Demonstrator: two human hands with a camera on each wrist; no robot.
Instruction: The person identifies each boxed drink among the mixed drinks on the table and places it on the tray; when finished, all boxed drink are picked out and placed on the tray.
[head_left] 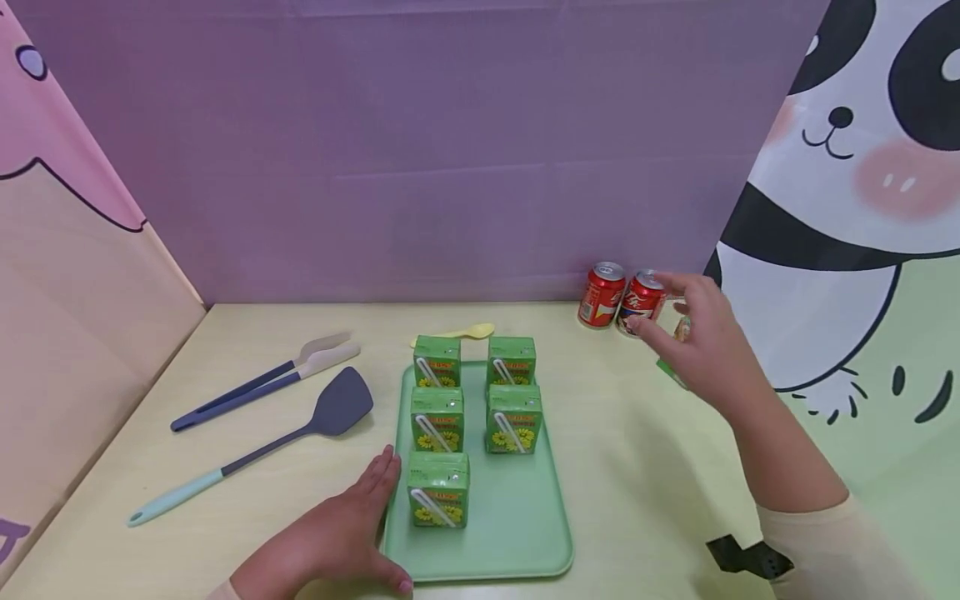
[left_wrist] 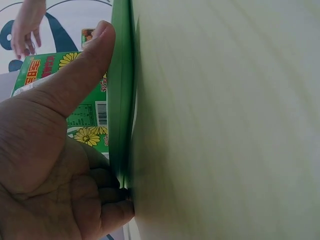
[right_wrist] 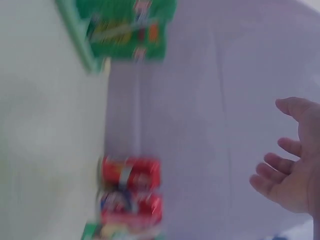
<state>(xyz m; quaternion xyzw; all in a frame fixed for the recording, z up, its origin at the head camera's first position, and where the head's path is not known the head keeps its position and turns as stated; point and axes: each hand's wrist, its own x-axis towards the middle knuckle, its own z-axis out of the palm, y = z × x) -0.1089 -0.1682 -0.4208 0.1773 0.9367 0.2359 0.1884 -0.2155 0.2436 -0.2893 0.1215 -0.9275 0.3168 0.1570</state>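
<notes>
My left hand [head_left: 341,521] rests at the near left corner of a light green tray [head_left: 517,533], fingers along its left side and thumb at the front edge. On the tray, several green drink cartons [head_left: 438,492] with yellow flowers and white straws stand in two columns, three at left and two at right. At the back right, my right hand [head_left: 701,346] hovers with fingers spread and nothing held. Close to its fingertips stand two red drink cans [head_left: 602,296], side by side. Partly hidden behind this hand is a green package [head_left: 670,373].
Left of the tray lie dark blue tongs [head_left: 258,396] with pale tips and a spatula [head_left: 341,404] with a mint handle. A yellow spoon [head_left: 476,331] lies behind the cartons. A purple backdrop [head_left: 450,167] and printed side panels border the table.
</notes>
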